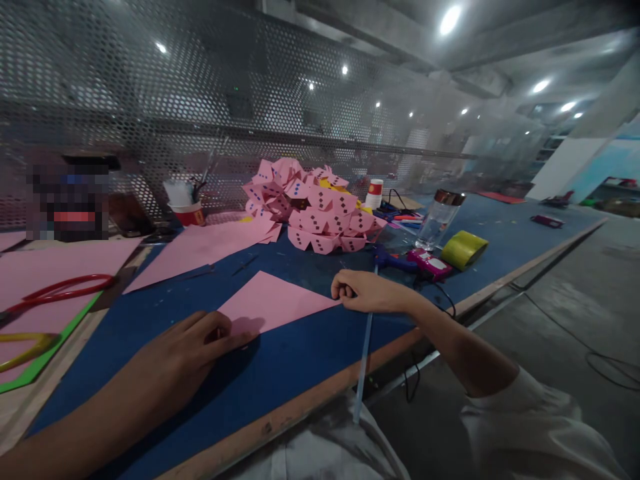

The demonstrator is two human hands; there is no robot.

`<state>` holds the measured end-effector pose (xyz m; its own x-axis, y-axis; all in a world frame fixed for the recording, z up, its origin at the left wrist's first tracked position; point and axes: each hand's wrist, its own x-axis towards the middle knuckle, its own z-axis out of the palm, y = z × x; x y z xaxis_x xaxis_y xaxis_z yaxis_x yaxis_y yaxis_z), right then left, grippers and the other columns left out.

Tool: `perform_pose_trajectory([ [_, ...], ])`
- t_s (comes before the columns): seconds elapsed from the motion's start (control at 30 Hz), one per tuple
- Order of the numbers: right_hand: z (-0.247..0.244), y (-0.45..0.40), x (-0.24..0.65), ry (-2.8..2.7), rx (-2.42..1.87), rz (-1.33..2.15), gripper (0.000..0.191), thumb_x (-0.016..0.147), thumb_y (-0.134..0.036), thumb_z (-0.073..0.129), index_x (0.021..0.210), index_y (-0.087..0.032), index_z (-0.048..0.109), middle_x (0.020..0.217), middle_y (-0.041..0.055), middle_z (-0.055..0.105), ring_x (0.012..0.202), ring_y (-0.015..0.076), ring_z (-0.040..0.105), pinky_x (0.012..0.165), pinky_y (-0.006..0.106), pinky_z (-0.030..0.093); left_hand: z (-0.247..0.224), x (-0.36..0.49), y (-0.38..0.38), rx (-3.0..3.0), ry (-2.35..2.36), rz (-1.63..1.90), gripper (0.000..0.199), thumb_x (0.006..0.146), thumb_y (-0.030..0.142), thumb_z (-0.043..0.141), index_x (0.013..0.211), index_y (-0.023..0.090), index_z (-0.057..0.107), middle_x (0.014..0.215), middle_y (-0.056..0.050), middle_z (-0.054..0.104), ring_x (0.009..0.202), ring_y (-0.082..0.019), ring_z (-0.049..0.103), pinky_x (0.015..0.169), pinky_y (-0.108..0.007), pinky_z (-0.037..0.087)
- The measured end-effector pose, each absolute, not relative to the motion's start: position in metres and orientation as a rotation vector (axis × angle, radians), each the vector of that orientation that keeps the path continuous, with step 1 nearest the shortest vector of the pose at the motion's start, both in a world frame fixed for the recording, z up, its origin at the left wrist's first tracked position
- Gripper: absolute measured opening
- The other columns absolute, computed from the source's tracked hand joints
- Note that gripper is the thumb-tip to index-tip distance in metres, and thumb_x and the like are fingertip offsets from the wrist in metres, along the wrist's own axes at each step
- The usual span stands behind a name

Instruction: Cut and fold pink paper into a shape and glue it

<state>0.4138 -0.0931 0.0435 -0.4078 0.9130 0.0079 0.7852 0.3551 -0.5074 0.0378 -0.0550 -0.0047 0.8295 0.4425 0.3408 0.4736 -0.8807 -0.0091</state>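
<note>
A folded piece of pink paper (277, 300) lies on the blue tabletop between my hands. My left hand (193, 347) is at its lower left edge, fingers curled and the thumb side resting on the paper. At the paper's right corner, my right hand (373, 291) is closed, with the fingertips pinching that point. Just behind the right wrist is a dark blue glue gun (397, 261). A long translucent glue stick (364, 363) runs from it under that hand and past the table edge. Several folded pink paper pieces with dark dots (327, 217) are heaped behind the paper.
Flat pink sheets (195, 250) lie left of the heap. Red-handled scissors (70, 288) and a yellow handle (27, 348) rest at far left. To the right are a clear bottle (434, 227), a magenta device (429, 264) and a yellow tape roll (463, 250). Perforated metal mesh (200, 80) stands behind.
</note>
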Motion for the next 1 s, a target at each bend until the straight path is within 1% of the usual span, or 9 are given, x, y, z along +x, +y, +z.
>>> perform_pose_trajectory([
  [0.13, 0.048, -0.089, 0.417, -2.321, -1.495, 0.659, 0.028, 0.078, -0.006, 0.052, 0.099, -0.017, 0.066, 0.093, 0.0025, 0.064, 0.079, 0.0135, 0.059, 0.069, 0.024, 0.042, -0.004, 0.039, -0.056, -2.93, -0.723, -0.524, 0.051, 0.099, 0.01, 0.039, 0.135, 0.036, 0.064, 0.101, -0.005, 0.066, 0.083, -0.017, 0.062, 0.075, -0.026, 0.052],
  [0.3, 0.065, -0.086, 0.391, -2.286, -1.375, 0.531, 0.021, 0.086, -0.013, 0.054, 0.104, -0.017, 0.064, 0.104, 0.0052, 0.066, 0.092, 0.0167, 0.061, 0.081, 0.028, 0.045, 0.001, 0.043, -0.064, -2.966, -0.816, -0.511, 0.051, 0.1, 0.009, 0.038, 0.132, 0.035, 0.067, 0.1, -0.003, 0.066, 0.083, -0.018, 0.06, 0.078, -0.029, 0.051],
  [0.5, 0.098, -0.09, 0.357, -2.422, -1.187, 0.063, 0.043, 0.076, 0.001, 0.045, 0.111, -0.018, 0.061, 0.116, 0.0093, 0.062, 0.114, 0.0231, 0.054, 0.099, 0.036, 0.04, 0.001, 0.044, -0.063, -2.969, -0.768, -0.492, 0.051, 0.099, 0.009, 0.04, 0.136, 0.036, 0.063, 0.101, -0.005, 0.063, 0.083, -0.018, 0.058, 0.075, -0.03, 0.05],
  [0.67, 0.116, -0.109, 0.336, -2.31, -1.205, -0.108, 0.044, 0.081, 0.004, 0.042, 0.113, -0.019, 0.061, 0.121, 0.01, 0.061, 0.12, 0.0253, 0.052, 0.105, 0.041, 0.036, -0.002, 0.043, -0.062, -2.961, -0.784, -0.478, 0.05, 0.101, 0.012, 0.038, 0.136, 0.039, 0.062, 0.1, -0.005, 0.061, 0.083, -0.018, 0.057, 0.075, -0.029, 0.049],
  [0.73, 0.111, -0.111, 0.322, -2.394, -1.14, 0.032, 0.032, 0.088, -0.002, 0.046, 0.109, -0.019, 0.063, 0.115, 0.0077, 0.066, 0.112, 0.0222, 0.057, 0.101, 0.037, 0.039, -0.003, 0.042, -0.062, -2.975, -0.772, -0.499, 0.049, 0.101, 0.012, 0.038, 0.135, 0.038, 0.063, 0.101, -0.006, 0.061, 0.085, -0.018, 0.057, 0.077, -0.029, 0.048],
  [0.8, 0.098, -0.104, 0.308, -2.51, -1.089, 0.203, 0.016, 0.093, -0.013, 0.052, 0.1, -0.018, 0.066, 0.105, 0.0051, 0.07, 0.101, 0.0196, 0.061, 0.091, 0.033, 0.042, -0.004, 0.042, -0.062, -2.983, -0.769, -0.532, 0.047, 0.101, 0.013, 0.04, 0.132, 0.037, 0.065, 0.102, -0.006, 0.061, 0.086, -0.018, 0.057, 0.077, -0.03, 0.047],
  [0.83, 0.09, -0.099, 0.302, -2.543, -1.096, 0.258, 0.013, 0.094, -0.019, 0.055, 0.098, -0.019, 0.067, 0.104, 0.0045, 0.07, 0.097, 0.0189, 0.062, 0.086, 0.032, 0.042, -0.004, 0.043, -0.062, -2.986, -0.775, -0.552, 0.047, 0.1, 0.012, 0.041, 0.131, 0.036, 0.066, 0.101, -0.006, 0.061, 0.086, -0.018, 0.057, 0.077, -0.03, 0.047],
  [0.93, 0.064, -0.078, 0.294, -2.56, -1.195, 0.456, 0.012, 0.093, -0.027, 0.061, 0.095, -0.018, 0.069, 0.097, 0.0042, 0.071, 0.086, 0.0171, 0.062, 0.073, 0.028, 0.04, -0.002, 0.044, -0.064, -3.009, -0.822, -0.579, 0.052, 0.096, 0.006, 0.042, 0.131, 0.036, 0.066, 0.103, -0.006, 0.061, 0.09, -0.019, 0.057, 0.08, -0.031, 0.047],
  [1.0, 0.051, -0.066, 0.293, -2.557, -1.231, 0.58, 0.014, 0.09, -0.028, 0.065, 0.097, -0.018, 0.07, 0.096, 0.0043, 0.07, 0.084, 0.0162, 0.061, 0.069, 0.026, 0.039, 0.001, 0.046, -0.065, -3.026, -0.864, -0.607, 0.05, 0.094, 0.005, 0.041, 0.124, 0.032, 0.07, 0.104, -0.006, 0.062, 0.092, -0.02, 0.057, 0.081, -0.032, 0.047],
])
